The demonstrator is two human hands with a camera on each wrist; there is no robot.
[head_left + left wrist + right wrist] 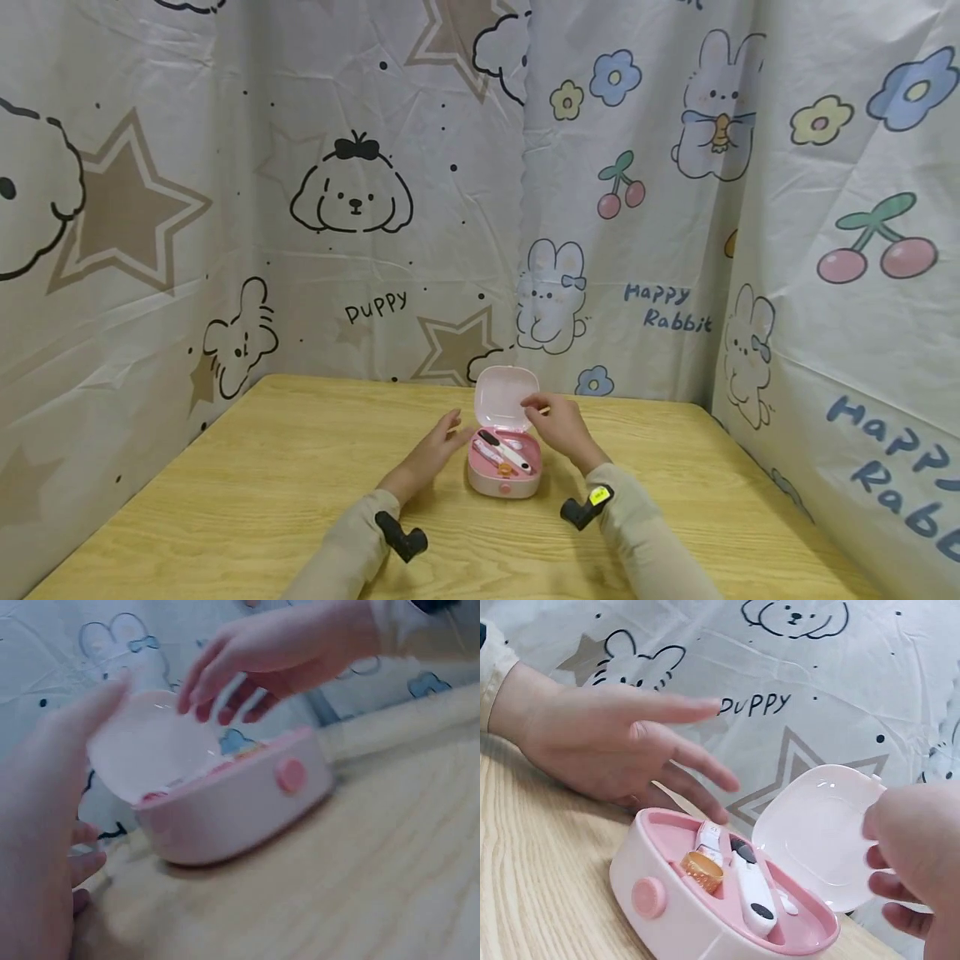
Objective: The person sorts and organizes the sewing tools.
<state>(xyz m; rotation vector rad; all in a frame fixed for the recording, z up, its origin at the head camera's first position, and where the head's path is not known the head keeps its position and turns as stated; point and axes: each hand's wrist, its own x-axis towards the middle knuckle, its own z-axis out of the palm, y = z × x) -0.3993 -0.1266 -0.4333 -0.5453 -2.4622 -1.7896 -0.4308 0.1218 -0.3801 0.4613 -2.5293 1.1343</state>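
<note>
A small pink-and-white box [483, 483] stands on the table with its lid [498, 398] tipped up at the back. Inside lies a long white tool with black ends [751, 892], its kind unclear. Beside it are an orange-gold ring-shaped piece [703, 871] and a pale patterned strip [709, 836]. My left hand [429, 458] is at the box's left side, fingers spread and holding nothing. My right hand [564, 427] hovers by the lid's right edge with loosely bent fingers; whether the fingertips touch the lid, I cannot tell.
The wooden table [300, 475] reaches back to a printed curtain [352, 275], and more curtain hangs at both sides. A round pink button [649, 898] sits on the box's front wall. Each wrist carries a black camera mount.
</note>
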